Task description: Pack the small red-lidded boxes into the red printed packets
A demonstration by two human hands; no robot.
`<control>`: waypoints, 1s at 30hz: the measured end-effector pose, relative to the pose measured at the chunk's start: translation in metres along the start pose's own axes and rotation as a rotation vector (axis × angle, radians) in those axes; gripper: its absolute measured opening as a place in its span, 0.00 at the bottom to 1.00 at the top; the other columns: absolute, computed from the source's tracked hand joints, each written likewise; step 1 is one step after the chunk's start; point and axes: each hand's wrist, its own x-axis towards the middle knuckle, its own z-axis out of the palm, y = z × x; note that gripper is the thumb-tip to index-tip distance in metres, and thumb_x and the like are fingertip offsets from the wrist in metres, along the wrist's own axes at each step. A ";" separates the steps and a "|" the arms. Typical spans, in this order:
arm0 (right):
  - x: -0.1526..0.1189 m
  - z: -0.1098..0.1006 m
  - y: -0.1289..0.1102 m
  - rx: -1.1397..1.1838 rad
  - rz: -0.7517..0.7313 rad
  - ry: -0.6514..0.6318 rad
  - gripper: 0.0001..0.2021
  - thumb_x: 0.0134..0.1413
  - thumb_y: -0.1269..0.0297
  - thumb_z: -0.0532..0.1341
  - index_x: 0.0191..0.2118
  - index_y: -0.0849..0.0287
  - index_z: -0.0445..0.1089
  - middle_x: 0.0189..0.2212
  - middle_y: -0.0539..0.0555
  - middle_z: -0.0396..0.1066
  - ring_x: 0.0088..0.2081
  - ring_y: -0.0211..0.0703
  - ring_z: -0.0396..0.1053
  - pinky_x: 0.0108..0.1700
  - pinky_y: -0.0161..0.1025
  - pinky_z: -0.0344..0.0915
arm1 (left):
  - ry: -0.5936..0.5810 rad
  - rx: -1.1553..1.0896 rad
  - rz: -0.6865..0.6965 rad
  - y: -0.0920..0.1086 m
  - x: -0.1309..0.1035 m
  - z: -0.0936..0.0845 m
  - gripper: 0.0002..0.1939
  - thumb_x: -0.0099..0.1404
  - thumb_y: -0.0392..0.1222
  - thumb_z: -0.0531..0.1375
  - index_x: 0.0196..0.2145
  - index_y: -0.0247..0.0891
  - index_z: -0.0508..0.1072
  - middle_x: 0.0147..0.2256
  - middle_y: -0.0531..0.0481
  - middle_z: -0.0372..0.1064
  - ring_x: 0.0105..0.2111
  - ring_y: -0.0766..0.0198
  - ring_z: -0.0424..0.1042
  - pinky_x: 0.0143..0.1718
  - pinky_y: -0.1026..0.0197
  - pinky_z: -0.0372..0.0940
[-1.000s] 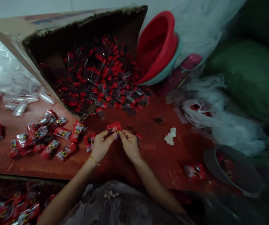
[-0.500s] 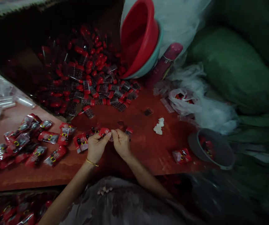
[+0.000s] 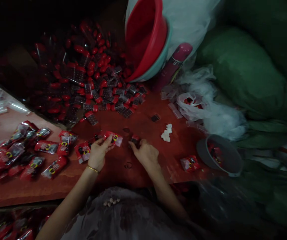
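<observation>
My left hand (image 3: 100, 153) is closed, pinching a small red printed packet (image 3: 117, 140) with a yellow-and-black emblem and a clear end. My right hand (image 3: 146, 155) is at a small clear container with a red cap and dark contents (image 3: 135, 138), its thumb and fingers closed about it over the table. Just left of my left hand lies another red packet (image 3: 82, 151), partly behind the wrist side. Similar packets (image 3: 47, 146) form a loose pile at the left.
A tipped cardboard box (image 3: 36, 113) spills many red-capped clear containers (image 3: 106, 91). Red (image 3: 158, 36) and pale-blue (image 3: 167, 50) basins lean behind, beside a pink spray can (image 3: 175, 61). Rightward are a white scrap (image 3: 166, 133), plastic bags (image 3: 208, 106) and a grey tub (image 3: 200, 150).
My hands have come apart. The left keeps the red packet, now more fully in view; the right has moved right to the small red-capped container.
</observation>
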 end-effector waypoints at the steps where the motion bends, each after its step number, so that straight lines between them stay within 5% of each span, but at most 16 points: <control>1: 0.000 0.003 -0.001 0.020 -0.021 -0.003 0.23 0.51 0.43 0.54 0.35 0.62 0.67 0.28 0.64 0.72 0.32 0.54 0.71 0.29 0.40 0.59 | -0.021 -0.007 -0.027 -0.001 0.000 0.001 0.19 0.33 0.44 0.72 0.24 0.33 0.73 0.23 0.54 0.72 0.22 0.70 0.69 0.30 0.63 0.66; 8: -0.001 0.013 0.004 0.523 -0.167 0.019 0.11 0.52 0.56 0.57 0.36 0.58 0.63 0.25 0.51 0.68 0.28 0.42 0.68 0.31 0.37 0.60 | -0.074 -0.058 -0.086 0.004 -0.003 -0.006 0.20 0.35 0.45 0.72 0.25 0.34 0.73 0.24 0.53 0.73 0.23 0.69 0.70 0.32 0.63 0.66; 14: -0.022 -0.004 0.021 1.254 -0.296 -0.319 0.11 0.55 0.54 0.55 0.36 0.57 0.61 0.17 0.44 0.62 0.20 0.34 0.62 0.27 0.34 0.61 | -0.142 -0.024 -0.082 0.006 -0.002 -0.010 0.20 0.36 0.46 0.72 0.26 0.33 0.74 0.23 0.53 0.72 0.22 0.71 0.68 0.30 0.64 0.67; 24: -0.027 -0.011 0.007 1.331 -0.209 -0.584 0.12 0.49 0.55 0.60 0.34 0.58 0.64 0.20 0.44 0.63 0.15 0.28 0.57 0.17 0.28 0.57 | -0.265 0.242 0.153 0.005 -0.007 -0.012 0.15 0.43 0.48 0.69 0.26 0.34 0.77 0.26 0.50 0.75 0.27 0.68 0.69 0.34 0.65 0.64; 30: -0.025 -0.001 0.000 1.399 -0.191 -0.428 0.12 0.51 0.54 0.59 0.33 0.58 0.63 0.17 0.42 0.59 0.14 0.28 0.55 0.18 0.28 0.58 | -0.271 0.201 0.124 0.000 -0.008 -0.012 0.16 0.45 0.49 0.68 0.28 0.35 0.76 0.27 0.51 0.74 0.26 0.68 0.69 0.31 0.66 0.64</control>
